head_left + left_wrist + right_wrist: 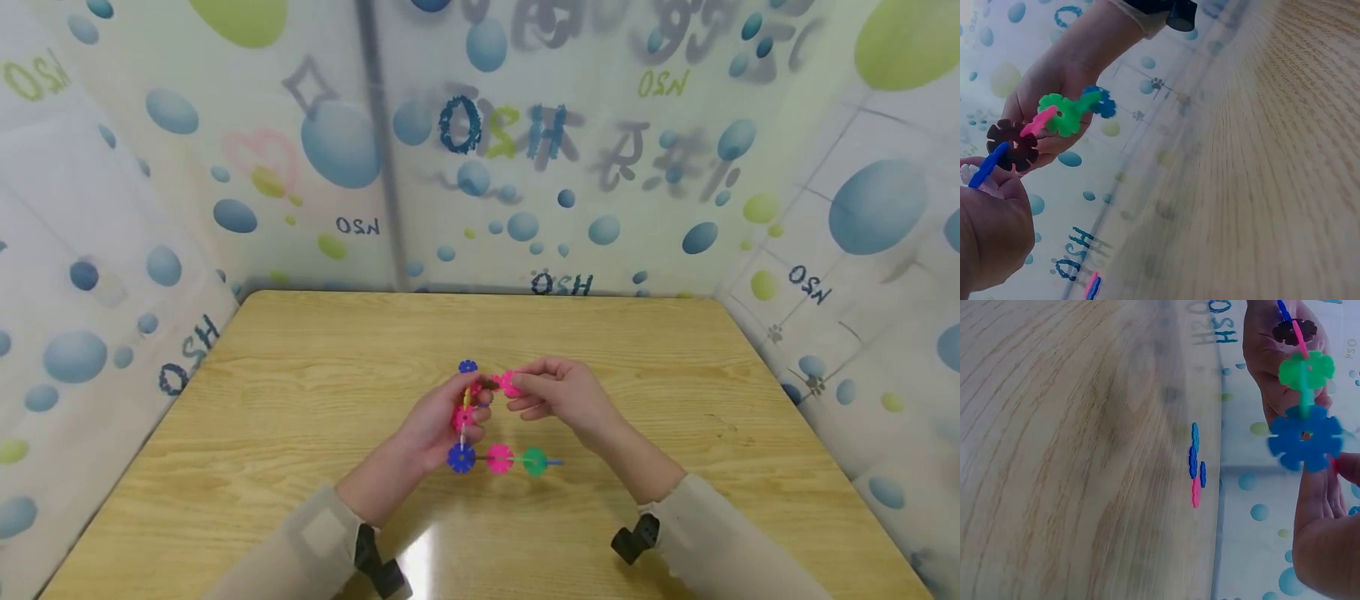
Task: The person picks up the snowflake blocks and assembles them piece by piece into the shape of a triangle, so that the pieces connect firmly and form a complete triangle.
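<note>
A chain of slotted plastic flower discs hangs from my left hand (438, 421), whose thumb and fingers grip its upper part. Down its left side run a yellow disc (467, 397) and a pink one (463, 418). At the bottom corner is a dark blue disc (461, 457); from it a row goes right through a brown disc (1012, 145), a pink disc (500, 458) and a green disc (535, 461) to a blue end disc (1305, 437). My right hand (566, 392) pinches another pink disc (510, 383) close to the left fingertips.
Several loose discs (1194, 462) lie on the wooden table (637, 333), partly hidden behind the left hand in the head view. A patterned curtain (600, 192) stands at the back and both sides. Dark wrist cameras (636, 538) sit on both cuffs.
</note>
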Available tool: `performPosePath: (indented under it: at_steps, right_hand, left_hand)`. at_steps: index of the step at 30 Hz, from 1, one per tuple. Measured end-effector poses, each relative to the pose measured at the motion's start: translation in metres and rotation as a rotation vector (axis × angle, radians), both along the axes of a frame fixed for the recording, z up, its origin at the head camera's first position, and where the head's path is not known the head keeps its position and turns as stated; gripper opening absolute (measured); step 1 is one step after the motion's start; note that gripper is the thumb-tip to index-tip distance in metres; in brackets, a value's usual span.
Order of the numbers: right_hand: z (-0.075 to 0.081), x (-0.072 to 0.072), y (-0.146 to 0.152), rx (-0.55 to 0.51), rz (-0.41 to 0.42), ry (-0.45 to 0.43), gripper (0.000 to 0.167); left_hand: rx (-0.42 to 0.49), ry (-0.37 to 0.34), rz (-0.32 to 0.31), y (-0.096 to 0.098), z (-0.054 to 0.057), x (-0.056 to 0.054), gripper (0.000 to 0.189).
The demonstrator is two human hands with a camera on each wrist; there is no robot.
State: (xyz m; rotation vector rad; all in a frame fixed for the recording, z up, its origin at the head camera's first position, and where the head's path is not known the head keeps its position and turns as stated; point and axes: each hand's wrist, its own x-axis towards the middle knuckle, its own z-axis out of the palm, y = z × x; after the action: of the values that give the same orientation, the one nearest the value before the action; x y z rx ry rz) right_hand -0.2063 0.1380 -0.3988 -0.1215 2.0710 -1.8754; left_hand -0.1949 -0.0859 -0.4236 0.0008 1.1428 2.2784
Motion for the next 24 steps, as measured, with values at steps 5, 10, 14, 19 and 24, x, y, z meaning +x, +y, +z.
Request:
performPosePath:
  at_steps: [5, 10, 14, 19, 24]
  right_hand:
    - [0.0004, 0.0003, -0.0018, 0.012, -0.002, 0.002, 0.023]
    - [0.0009, -0.0005, -0.0029, 0.027, -0.001, 0.005, 0.020]
    - [0.0027, -0.0010, -0.0054, 0.040, 0.007, -0.015, 0.021]
    - [0.0044, -0.0035, -0.0064, 0.057, 0.020, -0.029, 0.021]
    - [0.0031, -0.0054, -0.0048, 0.031, 0.039, -0.025, 0.021]
  left_hand:
    - [0.032, -0.003, -0.014, 0.0004, 0.0007, -0.0004, 0.021]
    - [0.042, -0.003, -0.016, 0.0005, 0.0011, -0.0005, 0.020]
    - [0.040, 0.005, -0.022, 0.0007, 0.0014, -0.0010, 0.020]
    - [0.026, 0.025, -0.041, 0.0022, 0.0010, -0.0033, 0.020]
    - [0.027, 0.035, -0.065, 0.0041, 0.0002, -0.0047, 0.020]
